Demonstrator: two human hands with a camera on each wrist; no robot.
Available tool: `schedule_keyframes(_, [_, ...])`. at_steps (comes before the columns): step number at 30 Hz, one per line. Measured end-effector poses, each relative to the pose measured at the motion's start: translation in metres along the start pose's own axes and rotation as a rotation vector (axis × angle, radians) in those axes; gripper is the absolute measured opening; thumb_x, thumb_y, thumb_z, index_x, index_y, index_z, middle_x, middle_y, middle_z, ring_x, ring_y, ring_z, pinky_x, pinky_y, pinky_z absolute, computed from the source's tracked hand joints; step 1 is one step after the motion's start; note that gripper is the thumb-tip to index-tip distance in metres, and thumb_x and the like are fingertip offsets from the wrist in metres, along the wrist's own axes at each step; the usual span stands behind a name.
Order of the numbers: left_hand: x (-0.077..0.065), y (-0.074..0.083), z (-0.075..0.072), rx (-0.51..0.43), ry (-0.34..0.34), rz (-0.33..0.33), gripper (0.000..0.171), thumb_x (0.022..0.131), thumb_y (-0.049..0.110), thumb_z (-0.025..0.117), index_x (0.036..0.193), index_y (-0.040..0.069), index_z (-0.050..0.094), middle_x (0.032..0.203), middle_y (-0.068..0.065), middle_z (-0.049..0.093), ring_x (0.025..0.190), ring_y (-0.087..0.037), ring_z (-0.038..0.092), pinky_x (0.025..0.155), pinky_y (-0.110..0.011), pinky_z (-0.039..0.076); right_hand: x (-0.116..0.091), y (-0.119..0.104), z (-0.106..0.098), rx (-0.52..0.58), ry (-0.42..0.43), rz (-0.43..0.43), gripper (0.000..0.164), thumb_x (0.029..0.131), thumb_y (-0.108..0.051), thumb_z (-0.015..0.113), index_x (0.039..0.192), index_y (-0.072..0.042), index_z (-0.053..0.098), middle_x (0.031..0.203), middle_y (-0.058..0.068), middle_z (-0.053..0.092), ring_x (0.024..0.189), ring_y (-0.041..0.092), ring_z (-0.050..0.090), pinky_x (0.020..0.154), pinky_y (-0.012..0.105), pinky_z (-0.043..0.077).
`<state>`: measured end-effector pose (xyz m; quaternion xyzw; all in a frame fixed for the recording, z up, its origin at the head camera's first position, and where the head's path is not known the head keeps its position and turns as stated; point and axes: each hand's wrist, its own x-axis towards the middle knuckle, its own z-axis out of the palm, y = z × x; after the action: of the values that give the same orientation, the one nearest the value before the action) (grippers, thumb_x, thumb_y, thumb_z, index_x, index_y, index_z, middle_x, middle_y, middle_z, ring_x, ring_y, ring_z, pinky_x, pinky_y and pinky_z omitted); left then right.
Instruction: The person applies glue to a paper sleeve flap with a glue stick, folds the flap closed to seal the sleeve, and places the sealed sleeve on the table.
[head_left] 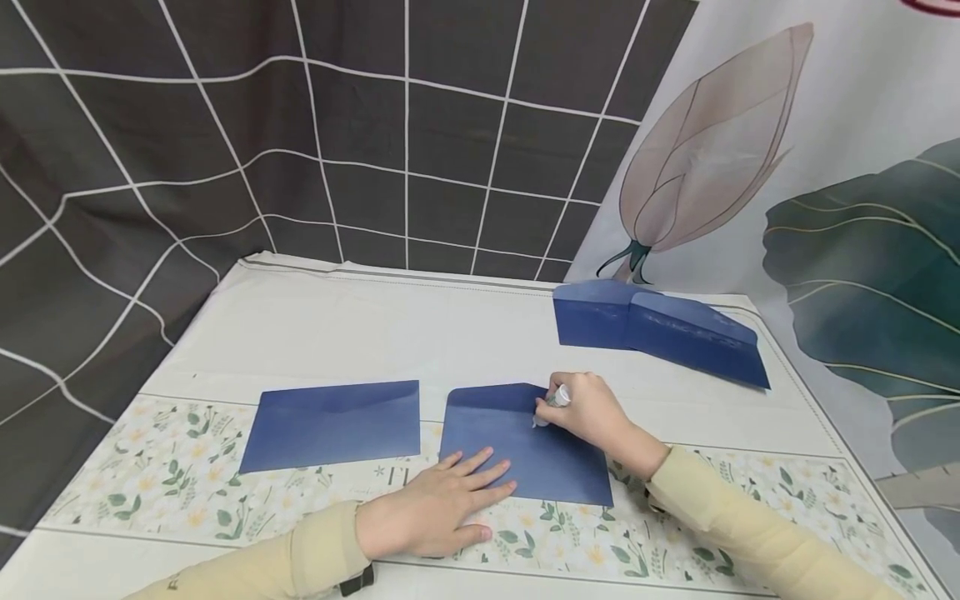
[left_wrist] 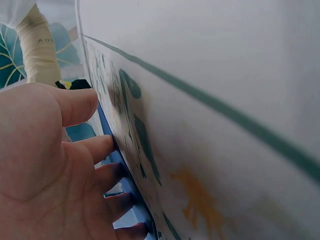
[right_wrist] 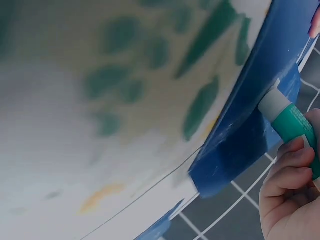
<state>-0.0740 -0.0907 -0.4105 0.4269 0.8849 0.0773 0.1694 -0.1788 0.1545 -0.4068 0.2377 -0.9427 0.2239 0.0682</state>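
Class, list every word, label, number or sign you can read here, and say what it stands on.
"A", the letters after it blurred: right sleeve.
"*", the letters beside it unclear: tablecloth.
Left sleeve: mark too blurred to read.
Green tube: print too small to read.

A table covered by a white tablecloth (head_left: pixel 375 325) carries four blue paper envelopes. A floral band (head_left: pixel 180 492) of pale flowers and green leaves, bordered by thin dark lines, crosses the cloth from the left edge to the right; another dark line follows the far edge. The left envelope (head_left: pixel 337 429), nearest the left edge, lies flat, mostly over the band. Just beside it, the middle envelope (head_left: pixel 487 442) lies with its near part on the band and its far end on plain white. Towards the far right corner, two overlapping envelopes (head_left: pixel 660 325) lie beyond the band.
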Motion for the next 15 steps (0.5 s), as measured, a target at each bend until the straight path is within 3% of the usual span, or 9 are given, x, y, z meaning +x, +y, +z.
schedule_keyframes(15, [-0.001,0.001,-0.001,0.004,0.005,-0.002,0.059,0.100,0.048,0.039,0.153,0.028,0.023,0.162,0.002,0.015,0.150,-0.022,0.013,0.117,-0.050,0.026,-0.020,0.020,-0.017,-0.034,0.005,0.114,0.016,0.080,-0.024,0.072,0.071,-0.015,0.062,0.041,-0.012,0.035,0.040,0.003,0.027,0.042,0.021,0.028])
